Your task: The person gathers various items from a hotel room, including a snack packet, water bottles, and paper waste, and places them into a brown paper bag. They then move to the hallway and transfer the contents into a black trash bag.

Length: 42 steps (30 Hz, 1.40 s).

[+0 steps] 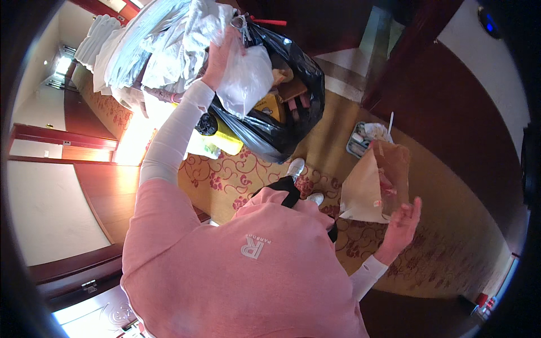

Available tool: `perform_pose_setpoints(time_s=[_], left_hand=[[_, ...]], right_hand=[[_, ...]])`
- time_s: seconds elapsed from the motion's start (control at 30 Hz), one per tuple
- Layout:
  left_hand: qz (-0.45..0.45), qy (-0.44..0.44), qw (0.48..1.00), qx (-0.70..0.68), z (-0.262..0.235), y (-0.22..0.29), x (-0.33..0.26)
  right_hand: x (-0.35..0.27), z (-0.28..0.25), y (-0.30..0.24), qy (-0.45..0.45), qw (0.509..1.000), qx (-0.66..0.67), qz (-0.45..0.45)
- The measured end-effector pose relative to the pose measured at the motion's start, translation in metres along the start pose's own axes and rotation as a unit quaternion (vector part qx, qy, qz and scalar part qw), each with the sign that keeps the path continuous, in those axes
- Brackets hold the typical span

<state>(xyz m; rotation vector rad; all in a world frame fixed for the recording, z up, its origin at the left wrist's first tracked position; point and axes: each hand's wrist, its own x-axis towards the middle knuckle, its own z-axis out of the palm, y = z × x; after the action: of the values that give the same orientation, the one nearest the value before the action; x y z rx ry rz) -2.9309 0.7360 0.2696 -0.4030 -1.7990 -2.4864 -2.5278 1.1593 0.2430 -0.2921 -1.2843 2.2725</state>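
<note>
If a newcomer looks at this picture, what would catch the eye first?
Probably the open black bag at upper centre, with a yellow package showing inside. White linens heap up at its left, near the left hand. A brown paper bag also draws notice at right, beside the right hand.

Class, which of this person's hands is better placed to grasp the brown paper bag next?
Probably the right hand: it is close beside the brown paper bag. The left hand is farther away, up at the white plastic bag.

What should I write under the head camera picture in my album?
Left hand by a white plastic bag and open black bag, right hand by a brown paper bag.
</note>
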Motion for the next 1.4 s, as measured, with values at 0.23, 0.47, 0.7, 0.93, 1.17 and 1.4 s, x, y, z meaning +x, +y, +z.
perform_pose_setpoints(time_s=[0.23,0.47,0.7,0.93,1.17,1.4], left_hand=[[0.019,-0.135,0.986,0.093,0.068,-0.014,-0.008],[0.051,-0.319,0.945,0.055,0.162,-0.035,-0.043],[0.163,-0.452,0.857,0.189,0.224,-0.044,-0.067],[0.030,-0.481,0.876,0.019,0.221,-0.048,-0.070],[-0.105,-0.390,0.907,-0.116,0.205,-0.032,-0.062],[-0.169,-0.425,0.889,-0.002,0.230,-0.031,-0.068]], right_hand=[[0.058,0.063,-0.025,-0.061,0.883,-0.385,-0.262],[0.091,0.128,0.003,-0.049,0.926,-0.358,-0.106],[0.115,0.179,0.027,-0.077,0.895,-0.403,-0.173],[0.121,0.170,0.038,-0.005,0.991,-0.112,-0.068],[0.116,0.161,0.037,0.029,0.998,-0.033,-0.054],[0.108,0.172,0.027,-0.012,0.983,-0.180,-0.037]])
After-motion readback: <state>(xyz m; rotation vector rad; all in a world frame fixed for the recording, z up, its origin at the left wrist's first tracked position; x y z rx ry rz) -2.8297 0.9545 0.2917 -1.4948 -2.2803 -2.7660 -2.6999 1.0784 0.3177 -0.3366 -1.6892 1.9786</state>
